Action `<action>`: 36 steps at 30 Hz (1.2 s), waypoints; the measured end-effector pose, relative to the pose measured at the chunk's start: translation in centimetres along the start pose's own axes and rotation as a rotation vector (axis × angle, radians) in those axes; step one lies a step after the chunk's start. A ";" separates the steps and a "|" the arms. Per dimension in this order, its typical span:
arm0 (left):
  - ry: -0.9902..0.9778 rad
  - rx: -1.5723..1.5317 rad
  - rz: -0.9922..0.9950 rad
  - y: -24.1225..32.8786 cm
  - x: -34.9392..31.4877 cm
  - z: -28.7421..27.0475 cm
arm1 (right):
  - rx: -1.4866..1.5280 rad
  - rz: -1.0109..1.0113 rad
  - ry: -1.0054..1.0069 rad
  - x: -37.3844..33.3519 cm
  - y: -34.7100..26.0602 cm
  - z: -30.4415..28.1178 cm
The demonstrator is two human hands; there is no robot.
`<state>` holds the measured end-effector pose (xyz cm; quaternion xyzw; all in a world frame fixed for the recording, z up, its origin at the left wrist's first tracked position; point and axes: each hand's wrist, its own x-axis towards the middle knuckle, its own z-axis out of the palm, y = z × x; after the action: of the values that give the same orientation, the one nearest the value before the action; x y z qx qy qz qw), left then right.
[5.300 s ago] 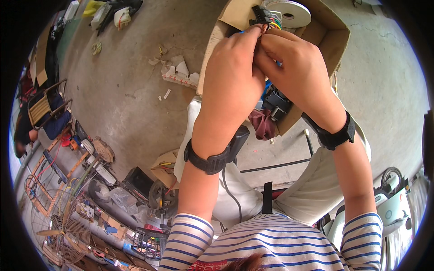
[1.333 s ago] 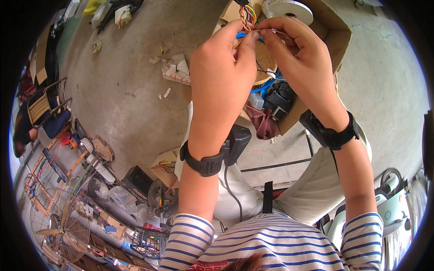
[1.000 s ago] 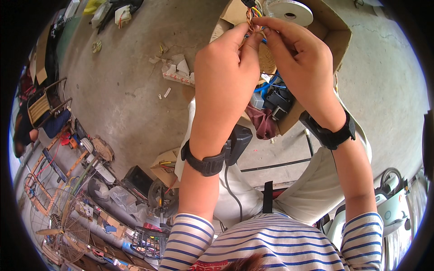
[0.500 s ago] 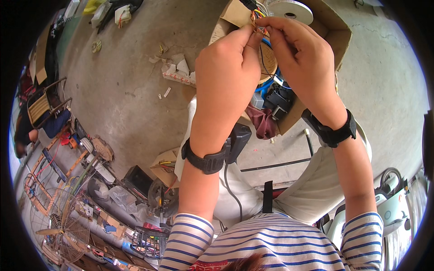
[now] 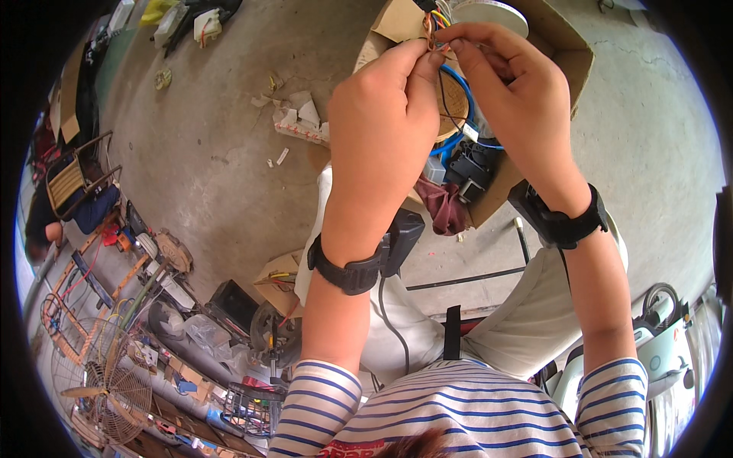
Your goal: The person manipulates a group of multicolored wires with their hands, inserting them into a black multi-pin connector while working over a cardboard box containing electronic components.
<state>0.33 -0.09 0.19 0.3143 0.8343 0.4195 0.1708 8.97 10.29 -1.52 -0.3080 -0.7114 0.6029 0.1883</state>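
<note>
A bundle of thin coloured wires (image 5: 435, 23) rises between my hands, with a black connector (image 5: 427, 4) at its upper end. My left hand (image 5: 385, 107) pinches the bundle between thumb and forefinger. Close beside it, the thumb and forefinger of my right hand (image 5: 519, 91) are pressed together at the same wires; which strands they grip is too small to tell. Below the fingers stands an open cardboard box (image 5: 569, 76). In it lie a white reel (image 5: 500, 14), a blue cable (image 5: 464, 84), black adapter-like parts (image 5: 469, 164) and a dark red cloth (image 5: 443, 208).
Torn white packaging (image 5: 301, 118) lies on the concrete floor left of the box. A standing fan (image 5: 103, 389), cartons and tools crowd the lower left. Another person (image 5: 53, 217) is by a chair (image 5: 72, 179) at far left. A white scooter (image 5: 668, 351) stands at right.
My right hand has shifted slightly right, and its fingers have turned a little at the wires. The left hand has stayed almost in place, still pinching the bundle.
</note>
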 end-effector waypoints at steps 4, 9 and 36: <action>0.012 0.019 -0.004 0.1 0.0 -0.1 | 0.076 0.050 0.016 0.7 0.5 -0.7; -0.005 0.085 -0.025 0.2 0.0 -0.4 | 0.102 0.104 -0.038 0.5 0.2 -0.4; -0.277 -0.800 -0.364 -0.9 0.2 0.0 | 0.342 0.101 -0.175 0.2 0.2 -0.2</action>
<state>-0.14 -0.36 -0.50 0.1252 0.6177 0.6257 0.4596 8.98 10.56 -1.66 -0.2532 -0.5960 0.7481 0.1447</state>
